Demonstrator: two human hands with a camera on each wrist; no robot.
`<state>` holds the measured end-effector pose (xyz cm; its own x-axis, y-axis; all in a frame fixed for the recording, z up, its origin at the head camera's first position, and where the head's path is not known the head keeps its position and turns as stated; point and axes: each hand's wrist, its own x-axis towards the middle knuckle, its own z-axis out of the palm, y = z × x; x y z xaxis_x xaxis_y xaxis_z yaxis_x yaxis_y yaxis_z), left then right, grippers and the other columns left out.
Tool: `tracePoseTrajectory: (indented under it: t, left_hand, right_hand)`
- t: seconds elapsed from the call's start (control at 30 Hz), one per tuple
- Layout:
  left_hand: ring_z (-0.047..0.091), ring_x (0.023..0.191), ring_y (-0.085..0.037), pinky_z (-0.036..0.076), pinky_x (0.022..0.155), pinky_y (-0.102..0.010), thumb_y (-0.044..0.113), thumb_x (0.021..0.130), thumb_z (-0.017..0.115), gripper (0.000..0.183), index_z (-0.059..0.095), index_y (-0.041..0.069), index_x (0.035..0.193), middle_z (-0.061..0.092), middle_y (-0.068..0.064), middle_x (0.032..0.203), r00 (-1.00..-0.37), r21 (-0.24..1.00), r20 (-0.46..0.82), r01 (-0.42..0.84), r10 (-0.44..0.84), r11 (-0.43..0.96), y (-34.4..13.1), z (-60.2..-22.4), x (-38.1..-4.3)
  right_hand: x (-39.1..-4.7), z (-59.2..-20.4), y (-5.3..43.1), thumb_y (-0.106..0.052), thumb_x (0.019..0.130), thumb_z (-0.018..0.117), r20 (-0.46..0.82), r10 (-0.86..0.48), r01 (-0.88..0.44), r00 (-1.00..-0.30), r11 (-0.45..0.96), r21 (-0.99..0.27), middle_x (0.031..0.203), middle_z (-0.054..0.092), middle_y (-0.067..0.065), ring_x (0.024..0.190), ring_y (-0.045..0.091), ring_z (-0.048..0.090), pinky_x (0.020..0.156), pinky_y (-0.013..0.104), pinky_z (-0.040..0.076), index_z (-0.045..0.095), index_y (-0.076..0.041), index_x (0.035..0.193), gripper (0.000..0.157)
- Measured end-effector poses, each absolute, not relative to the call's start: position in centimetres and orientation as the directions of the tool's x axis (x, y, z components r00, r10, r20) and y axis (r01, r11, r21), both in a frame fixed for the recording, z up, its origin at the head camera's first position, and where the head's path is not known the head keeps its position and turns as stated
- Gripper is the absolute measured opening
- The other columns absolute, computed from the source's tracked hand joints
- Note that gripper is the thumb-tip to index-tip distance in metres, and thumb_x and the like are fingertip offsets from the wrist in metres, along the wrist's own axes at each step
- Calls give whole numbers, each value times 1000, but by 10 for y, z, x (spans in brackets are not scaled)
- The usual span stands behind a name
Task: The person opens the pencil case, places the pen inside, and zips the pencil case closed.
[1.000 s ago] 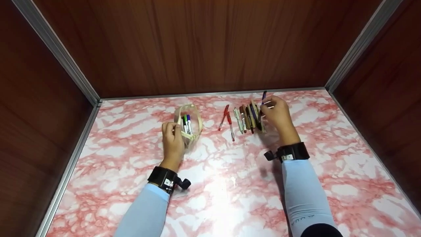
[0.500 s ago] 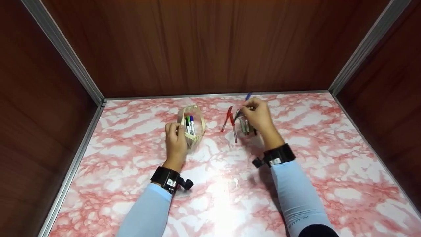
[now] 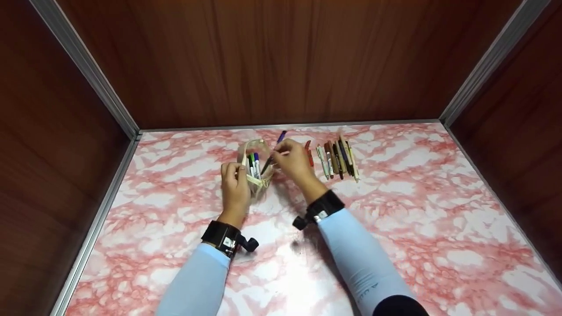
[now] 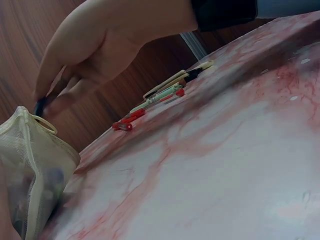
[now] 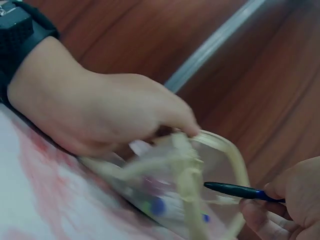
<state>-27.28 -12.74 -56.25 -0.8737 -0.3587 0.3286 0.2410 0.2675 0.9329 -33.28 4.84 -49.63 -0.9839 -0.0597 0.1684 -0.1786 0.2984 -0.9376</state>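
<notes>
My left hand (image 3: 235, 186) pinches the near-left rim of a cream mesh zip pouch (image 3: 258, 188), which stands with its mouth open. Several markers (image 3: 257, 164) with green and blue ends stand inside it. Over the right side of the mouth, my right hand (image 3: 296, 163) pinches a dark blue pen (image 3: 281, 136). The pen slants, its dark end pointing down into the opening. From the right wrist, that pen (image 5: 232, 190) reaches across the pouch rim (image 5: 189, 175). Seen from the left wrist, the right hand (image 4: 95, 55) hangs just above the pouch's zip pull (image 4: 46, 125).
Two red pens (image 3: 311, 159) lie right of the pouch, partly behind my right hand. Beyond them, several pens and markers (image 3: 336, 160) form a row on the pink-and-white marbled table (image 3: 439, 210). Wooden panels (image 3: 285, 61) wall in the back and both sides.
My right hand lifted the dark blue pen from the right end of the row and carried it left to the pouch mouth. My left hand kept hold of the rim.
</notes>
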Motion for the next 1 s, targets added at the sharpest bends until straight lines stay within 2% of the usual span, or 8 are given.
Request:
tracePoseTrajectory:
  t: [0.07,0.2,0.3,0.4,0.53,0.77,0.93,1.0]
  left_hand:
    - [61,100,-24,57,83,-36,20,116,58,18,63,5,109,54,-11,126,-883,941,307,226,-354,253,-127,-562,-272]
    - [60,95,-20,56,76,-31,22,118,56,19,63,6,113,53,-8,128,-896,948,285,211,-342,238,-128,-561,-271]
    - [60,101,-20,54,82,-30,21,118,56,19,64,6,111,53,-8,128,-891,944,299,224,-343,242,-129,-562,-271]
    - [60,108,-22,52,88,-33,20,117,57,18,64,5,110,53,-9,127,-885,940,311,233,-347,249,-130,-562,-271]
    - [61,108,-24,55,89,-34,20,117,57,17,64,6,111,54,-9,129,-885,941,305,225,-351,252,-129,-562,-271]
    - [64,110,-24,62,88,-37,21,117,57,17,62,6,112,53,-8,133,-897,956,270,206,-349,210,-128,-561,-272]
    - [62,109,-25,59,90,-36,18,116,57,17,62,3,110,53,-11,130,-889,948,295,229,-349,220,-128,-562,-272]
    - [62,109,-25,59,90,-36,17,116,58,17,62,2,110,53,-12,129,-887,946,302,234,-350,224,-128,-562,-272]
  right_hand:
    - [-331,-500,39,-3,99,81,185,-69,-197,-980,363,-911,104,81,18,89,22,78,84,38,69,75,-2,97,7]
    - [-326,-504,25,-6,99,82,156,-154,-207,-976,415,-886,103,83,18,83,20,76,74,27,65,76,-1,97,8]
    - [-323,-503,20,-6,99,82,116,-224,-204,-968,426,-882,102,84,18,76,13,73,65,21,61,76,0,101,8]
    - [-322,-502,18,-8,99,82,115,-278,-235,-954,451,-861,102,84,19,81,10,71,68,19,56,76,-1,106,12]
    - [-321,-501,25,-7,101,79,136,-322,-270,-937,421,-866,105,85,20,86,15,78,73,22,62,76,3,114,17]
    - [-323,-494,60,-6,105,77,119,-294,-234,-948,393,-889,107,82,19,92,29,81,86,44,71,77,3,119,17]
    - [-329,-488,100,-6,106,74,113,-245,-211,-963,423,-881,109,80,21,98,41,79,84,44,69,75,1,121,17]
    - [-331,-485,117,-6,106,73,152,-220,-239,-964,458,-856,110,81,22,99,41,78,84,41,67,75,1,122,18]
